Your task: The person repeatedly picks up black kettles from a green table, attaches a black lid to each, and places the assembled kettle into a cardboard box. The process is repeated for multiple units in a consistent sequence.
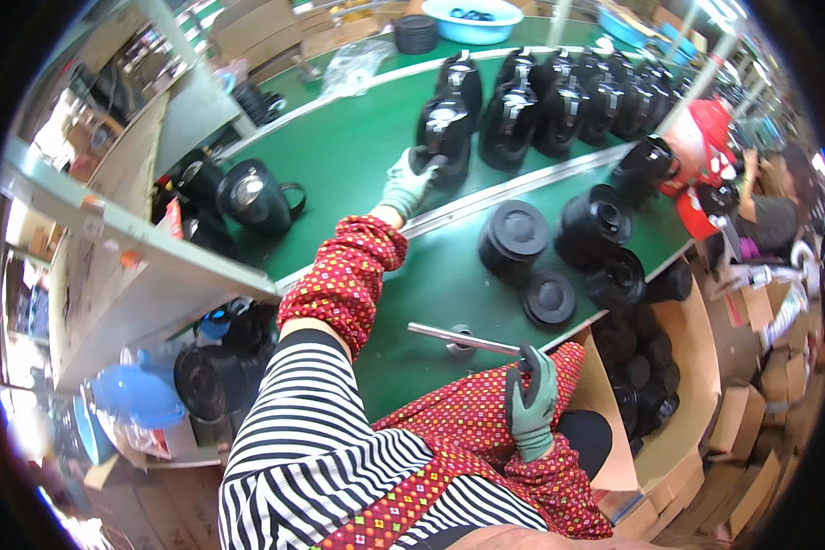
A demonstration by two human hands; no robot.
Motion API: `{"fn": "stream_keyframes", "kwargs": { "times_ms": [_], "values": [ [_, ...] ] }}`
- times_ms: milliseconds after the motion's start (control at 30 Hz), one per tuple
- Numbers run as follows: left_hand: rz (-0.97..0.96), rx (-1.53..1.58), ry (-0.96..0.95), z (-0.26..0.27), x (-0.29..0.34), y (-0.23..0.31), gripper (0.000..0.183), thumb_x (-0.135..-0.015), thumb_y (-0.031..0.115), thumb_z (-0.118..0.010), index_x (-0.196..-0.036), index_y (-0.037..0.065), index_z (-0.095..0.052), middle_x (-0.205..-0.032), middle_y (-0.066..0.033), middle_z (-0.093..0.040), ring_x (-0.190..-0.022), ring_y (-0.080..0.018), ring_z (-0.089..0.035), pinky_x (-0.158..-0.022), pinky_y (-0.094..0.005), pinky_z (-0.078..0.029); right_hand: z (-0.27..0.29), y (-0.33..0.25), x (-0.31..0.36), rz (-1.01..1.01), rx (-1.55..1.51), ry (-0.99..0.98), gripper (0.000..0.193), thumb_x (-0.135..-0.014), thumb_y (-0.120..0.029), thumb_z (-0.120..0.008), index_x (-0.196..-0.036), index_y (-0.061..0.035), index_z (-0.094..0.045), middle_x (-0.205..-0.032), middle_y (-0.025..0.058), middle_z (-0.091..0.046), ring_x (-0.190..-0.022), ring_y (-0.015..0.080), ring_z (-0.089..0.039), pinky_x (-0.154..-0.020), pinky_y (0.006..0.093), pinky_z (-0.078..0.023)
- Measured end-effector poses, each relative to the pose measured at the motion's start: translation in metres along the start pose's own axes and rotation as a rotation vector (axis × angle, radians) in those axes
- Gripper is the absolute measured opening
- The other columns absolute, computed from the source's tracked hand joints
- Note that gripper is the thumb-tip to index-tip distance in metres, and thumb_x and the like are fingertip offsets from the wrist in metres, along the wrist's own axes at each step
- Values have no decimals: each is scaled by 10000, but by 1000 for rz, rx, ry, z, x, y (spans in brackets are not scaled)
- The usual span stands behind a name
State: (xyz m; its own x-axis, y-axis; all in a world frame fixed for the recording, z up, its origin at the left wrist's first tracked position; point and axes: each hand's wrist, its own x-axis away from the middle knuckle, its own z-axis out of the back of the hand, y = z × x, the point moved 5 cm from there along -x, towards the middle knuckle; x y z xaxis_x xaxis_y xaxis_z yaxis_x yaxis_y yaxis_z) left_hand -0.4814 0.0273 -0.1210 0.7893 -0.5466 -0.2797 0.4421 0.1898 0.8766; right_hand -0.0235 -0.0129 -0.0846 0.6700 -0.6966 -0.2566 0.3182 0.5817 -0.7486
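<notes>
My left hand [407,180], in a pale green glove, reaches forward over the green work surface. Its fingers are closed against the lower left side of a glossy black jug-shaped housing [446,133], at the near end of several such upright housings. My right hand [533,408], in a grey-green glove with dark fingertips, is above my lap with thumb and fingers apart. Its fingertips meet the right end of a metal rod [431,330], which crosses a small round fitting [461,341] on the surface. Whether they press on the rod is hard to see.
Round black lidded parts [513,234] stand near right, beside a loose black disc [549,298]. A cardboard box [697,394] of black parts is at my right. Another black housing [255,197] lies left, near a metal frame post [137,229]. A person [775,206] sits far right.
</notes>
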Motion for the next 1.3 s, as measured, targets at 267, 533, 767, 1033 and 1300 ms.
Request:
{"fn": "stream_keyframes", "kwargs": {
  "times_ms": [267, 533, 767, 1033, 1300],
  "values": [
    [190, -681, 453, 206, 59, -8, 1177, -803, 421, -877, -1677, 91, -162, -1715, -273, -183, -1485, -458, -461, -1129, -488, -526, -5, -4, 0, 44, 41, -6, 421, -973, -54, -671, -1387, 20, -636, -1206, 156, -677, -970, 243, -652, -887, 372, -538],
    [288, -853, 400, 283, 75, -46, 681, -894, 379, -779, -1442, 35, -566, -1548, -280, -524, -1236, -441, -670, -1044, -493, -554, -8, -8, -2, 60, 7, -52, 451, -989, -86, -691, -1423, 4, -611, -1305, 189, -671, -1116, 303, -679, -961, 389, -551],
    [-471, -444, 84, 173, 161, 125, 316, -780, 68, -828, -1067, 37, -699, -1394, -245, -662, -1032, -415, -735, -855, -440, -604, 13, -57, -42, -147, -406, -101, 720, -1006, -174, -745, -1621, -15, -407, -1514, 197, -543, -1250, 256, -621, -968, 317, -548],
    [-738, -230, -450, 79, 254, 244, 334, -787, 135, -878, -1072, 93, -711, -1493, -231, -608, -829, -373, -777, -714, -397, -629, 38, -72, -63, -507, -860, -120, 812, -966, -478, -788, -1534, -3, -453, -1437, 172, -568, -1214, 228, -633, -955, 320, -574],
    [-296, 413, -422, 62, 269, 223, 576, -1025, 7, -557, -1571, -3, -374, -1429, -284, -603, -874, -192, -733, -765, -302, -587, 117, -24, 13, -367, -1138, -196, 575, -1059, -284, -665, -1510, 36, -505, -1420, 123, -648, -1264, 235, -658, -1134, 374, -504]
  ]
}}
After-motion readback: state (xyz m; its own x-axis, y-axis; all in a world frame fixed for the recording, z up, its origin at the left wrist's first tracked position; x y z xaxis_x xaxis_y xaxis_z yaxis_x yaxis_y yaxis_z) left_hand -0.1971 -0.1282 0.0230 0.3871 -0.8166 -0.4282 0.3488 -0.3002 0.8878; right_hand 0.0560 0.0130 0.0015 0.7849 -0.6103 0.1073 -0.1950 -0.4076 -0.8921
